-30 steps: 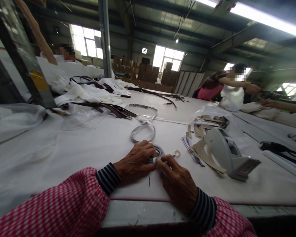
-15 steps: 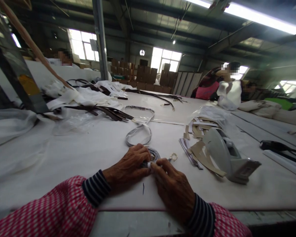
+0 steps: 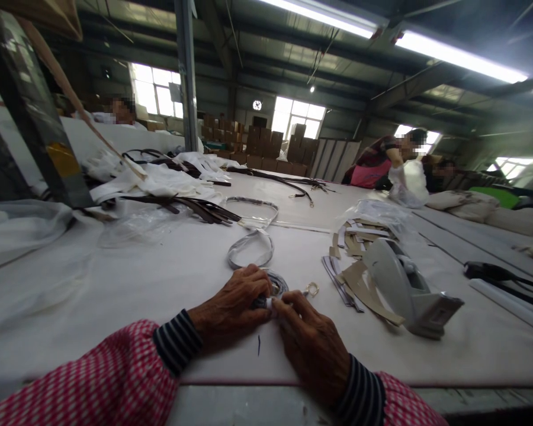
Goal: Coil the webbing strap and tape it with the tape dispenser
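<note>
On the white table, my left hand point(image 3: 235, 299) is closed over a coiled grey strap point(image 3: 279, 283) that looks wrapped in clear film. My right hand point(image 3: 313, 334) pinches at a small white band point(image 3: 269, 304) on the coil's near side, its fingertips meeting those of the left. A gold-coloured metal clasp point(image 3: 311, 289) sticks out just beyond my right fingers. Behind the coil lies a looped, film-wrapped strap point(image 3: 250, 248). The underside of the coil is hidden by my hands.
To the right stand a grey tape dispenser point(image 3: 388, 272) and a heap of paper strips point(image 3: 359, 236). Dark straps point(image 3: 204, 208) and white wrapping point(image 3: 155, 180) lie at the back left. A metal post point(image 3: 39, 118) rises at left. A co-worker point(image 3: 377, 157) leans over the far right.
The camera view has tilted slightly upward. Both hands keep nearly the same place on the coil and white band. The co-worker at right has bent lower over a white bag.
</note>
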The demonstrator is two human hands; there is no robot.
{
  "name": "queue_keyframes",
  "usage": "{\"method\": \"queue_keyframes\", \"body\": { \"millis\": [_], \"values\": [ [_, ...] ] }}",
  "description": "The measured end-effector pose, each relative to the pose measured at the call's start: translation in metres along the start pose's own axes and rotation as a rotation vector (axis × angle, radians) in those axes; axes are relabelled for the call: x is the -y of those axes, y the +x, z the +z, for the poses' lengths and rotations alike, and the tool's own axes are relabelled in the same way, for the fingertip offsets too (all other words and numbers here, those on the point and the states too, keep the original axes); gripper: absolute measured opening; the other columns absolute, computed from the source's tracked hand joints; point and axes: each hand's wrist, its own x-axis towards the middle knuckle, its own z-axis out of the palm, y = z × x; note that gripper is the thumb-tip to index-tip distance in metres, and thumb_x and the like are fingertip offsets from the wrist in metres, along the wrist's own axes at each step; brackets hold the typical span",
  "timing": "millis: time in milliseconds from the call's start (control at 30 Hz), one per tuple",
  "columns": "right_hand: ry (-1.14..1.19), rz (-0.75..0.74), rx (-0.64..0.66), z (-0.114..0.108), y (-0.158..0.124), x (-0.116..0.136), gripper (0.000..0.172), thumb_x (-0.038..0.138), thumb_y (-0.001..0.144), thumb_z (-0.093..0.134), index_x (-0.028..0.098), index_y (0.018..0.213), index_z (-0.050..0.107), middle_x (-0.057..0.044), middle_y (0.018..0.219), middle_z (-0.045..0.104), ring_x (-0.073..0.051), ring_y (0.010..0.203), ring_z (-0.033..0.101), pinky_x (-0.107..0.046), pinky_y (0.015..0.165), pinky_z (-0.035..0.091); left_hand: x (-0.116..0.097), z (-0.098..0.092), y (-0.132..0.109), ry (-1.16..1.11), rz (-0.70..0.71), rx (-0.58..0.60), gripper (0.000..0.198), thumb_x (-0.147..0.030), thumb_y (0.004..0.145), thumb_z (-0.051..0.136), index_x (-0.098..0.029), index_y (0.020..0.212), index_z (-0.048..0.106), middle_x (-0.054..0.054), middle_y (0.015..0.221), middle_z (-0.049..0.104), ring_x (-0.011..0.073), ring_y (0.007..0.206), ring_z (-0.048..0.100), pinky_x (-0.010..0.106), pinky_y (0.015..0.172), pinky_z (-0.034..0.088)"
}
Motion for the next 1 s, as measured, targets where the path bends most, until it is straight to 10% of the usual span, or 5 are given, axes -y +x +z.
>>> {"method": "queue_keyframes", "body": {
  "millis": [1000],
  "values": [
    [0.137, 0.049, -0.051, -0.0022, -0.0008, -0.0002, 0.044, 0.006, 0.086, 0.049, 0.022, 0.126, 0.059, -0.009, 0.112, 0.059, -0.02, 0.095, 0.065, -0.036, 0.083, 0.06, -0.0015, 0.0042, -0.0001, 0.034, -0.002, -0.052, 0.011, -0.021, 0.088, 0.068, -0.021, 0.087, 0.057, 0.003, 0.098, 0.064, 0.0233, 0.101, 0.053, 0.039, 0.093, 0.042]
  ]
}}
